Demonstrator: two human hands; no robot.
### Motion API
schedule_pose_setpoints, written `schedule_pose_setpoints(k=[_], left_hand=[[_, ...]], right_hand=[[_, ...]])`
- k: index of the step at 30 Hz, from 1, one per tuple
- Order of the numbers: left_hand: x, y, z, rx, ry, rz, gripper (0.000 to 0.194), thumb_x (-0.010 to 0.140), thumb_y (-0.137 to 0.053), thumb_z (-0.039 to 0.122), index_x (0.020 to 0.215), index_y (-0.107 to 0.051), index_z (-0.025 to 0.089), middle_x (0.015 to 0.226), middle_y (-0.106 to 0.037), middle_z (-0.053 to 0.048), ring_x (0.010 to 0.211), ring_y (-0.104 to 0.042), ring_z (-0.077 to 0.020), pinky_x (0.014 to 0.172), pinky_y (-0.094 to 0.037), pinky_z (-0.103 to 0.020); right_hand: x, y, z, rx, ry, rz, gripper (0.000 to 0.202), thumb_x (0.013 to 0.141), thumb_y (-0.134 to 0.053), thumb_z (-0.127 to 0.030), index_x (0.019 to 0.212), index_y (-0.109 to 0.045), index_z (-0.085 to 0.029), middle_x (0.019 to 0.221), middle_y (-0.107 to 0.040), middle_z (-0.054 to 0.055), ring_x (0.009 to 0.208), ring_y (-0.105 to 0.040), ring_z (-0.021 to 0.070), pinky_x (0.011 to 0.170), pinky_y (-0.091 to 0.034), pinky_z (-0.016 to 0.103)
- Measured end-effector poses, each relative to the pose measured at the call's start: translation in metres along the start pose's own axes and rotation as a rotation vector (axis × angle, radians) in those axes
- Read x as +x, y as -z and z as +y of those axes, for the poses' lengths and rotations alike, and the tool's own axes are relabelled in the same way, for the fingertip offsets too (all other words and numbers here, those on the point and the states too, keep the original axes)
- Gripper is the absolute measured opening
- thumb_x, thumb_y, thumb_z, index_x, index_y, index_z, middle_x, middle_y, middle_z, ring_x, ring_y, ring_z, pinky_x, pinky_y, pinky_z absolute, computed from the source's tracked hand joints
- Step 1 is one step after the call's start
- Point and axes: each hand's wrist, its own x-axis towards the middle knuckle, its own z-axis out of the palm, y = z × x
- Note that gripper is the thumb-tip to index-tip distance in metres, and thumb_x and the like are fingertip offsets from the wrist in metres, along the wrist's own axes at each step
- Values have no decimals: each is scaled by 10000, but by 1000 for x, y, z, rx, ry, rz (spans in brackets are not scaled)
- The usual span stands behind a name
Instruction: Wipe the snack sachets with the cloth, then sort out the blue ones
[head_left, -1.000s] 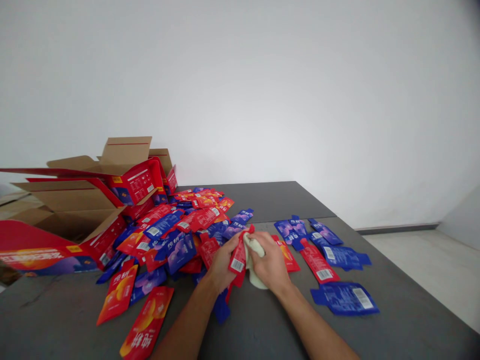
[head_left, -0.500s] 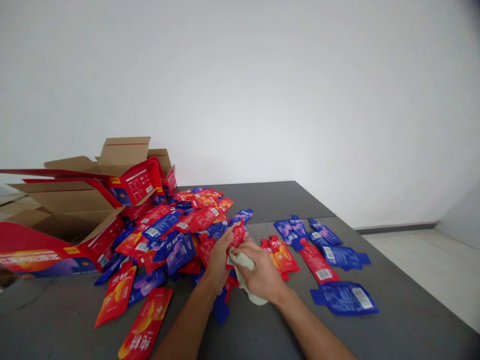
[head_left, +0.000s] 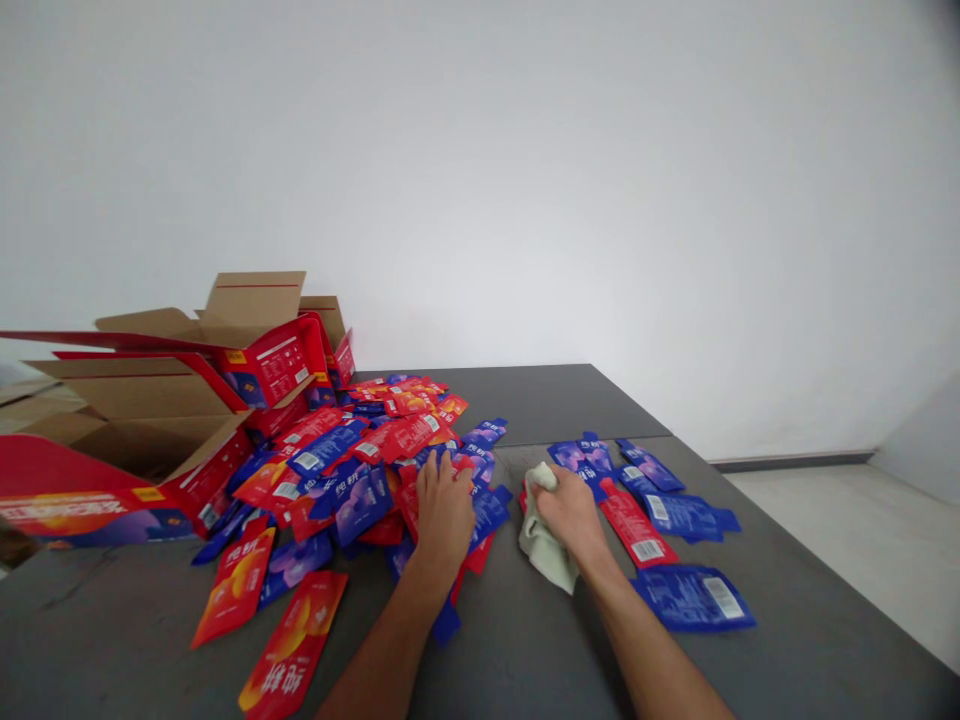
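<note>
Shifted right since the earlier frame: right hand (head_left: 568, 508), fingers bunched round pale cloth (head_left: 546, 550). Left hand (head_left: 444, 512): on right side of red-and-blue pouch pile (head_left: 362, 505), dark table (head_left: 517, 665); fingers slightly parted, grip not discernible.

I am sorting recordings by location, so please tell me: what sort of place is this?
Probably a packing room or workshop: a plain dark table bears a large heap of red and blue packets, with open cardboard boxes beside it.

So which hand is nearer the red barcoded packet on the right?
Right. The right hand, gripping a pale cloth, is just left of that red packet; the left hand is farther left, at the packet pile.
</note>
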Motion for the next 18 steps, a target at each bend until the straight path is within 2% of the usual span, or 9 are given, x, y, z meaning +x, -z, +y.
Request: schedule_pose_setpoints(k=[1, 3, 5, 6, 8, 13, 18], left_hand=[[0, 0, 3, -9, -18, 12, 426, 780, -552, 72, 1125, -726, 250, 1411, -547, -129, 1414, -297, -376, 1143, -229, -553], [-1, 0, 11, -78, -79, -30, 433, 769, -502, 23, 1059, -745, 233, 1310, -611, -141, 1330, -399, -352, 1096, -298, -513], [-4, -4, 21, -185, -170, -155, 410, 779, -461, 6, 959, -759, 222, 1069, -698, -137, 1104, -553, -303, 991, -393, -436], [-7, -8, 26, -242, -202, -216, 383, 799, -452, 19, 901, -761, 222, 928, -710, -129, 975, -592, -283, 918, -425, -404], [-14, -17, 35, -289, -199, -283, 303, 832, -486, 83, 822, -749, 233, 800, -687, -121, 879, -604, -279, 845, -430, -383], [-24, -32, 48, -200, -91, -293, 222, 857, -507, 160, 960, -703, 186, 866, -682, -163, 928, -604, -315, 818, -414, -392], [-24, -30, 51, -274, -25, -309, 206, 850, -507, 141, 997, -644, 184, 922, -690, -161, 975, -609, -313, 871, -406, -398]], right_hand=[[2, 2, 3, 1, -24, -16, 125, 775, -560, -168, 740, -672, -210, 732, -717, 52, 649, -638, 186, 545, -344, 242], [6, 6, 8, 11, -69, -40, 124, 774, -550, -174, 750, -669, -205, 753, -727, 70, 684, -654, 205, 563, -359, 252], [9, 8, 13, 27, -95, -55, 118, 769, -550, -185, 757, -667, -199, 758, -727, 81, 708, -660, 217, 576, -371, 259], [10, 8, 14, 33, -102, -60, 116, 765, -551, -187, 755, -666, -195, 753, -725, 84, 707, -658, 218, 579, -374, 261], [10, 8, 14, 46, -105, -71, 113, 748, -551, -181, 750, -664, -188, 744, -722, 84, 691, -652, 212, 578, -379, 260], [3, 6, 5, 172, -93, -155, 150, 724, -524, -168, 758, -669, -187, 747, -726, 57, 683, -651, 194, 579, -397, 244], [-3, 3, 0, 340, -99, -231, 147, 718, -538, -211, 770, -671, -176, 729, -712, 38, 662, -637, 185, 548, -396, 232]])
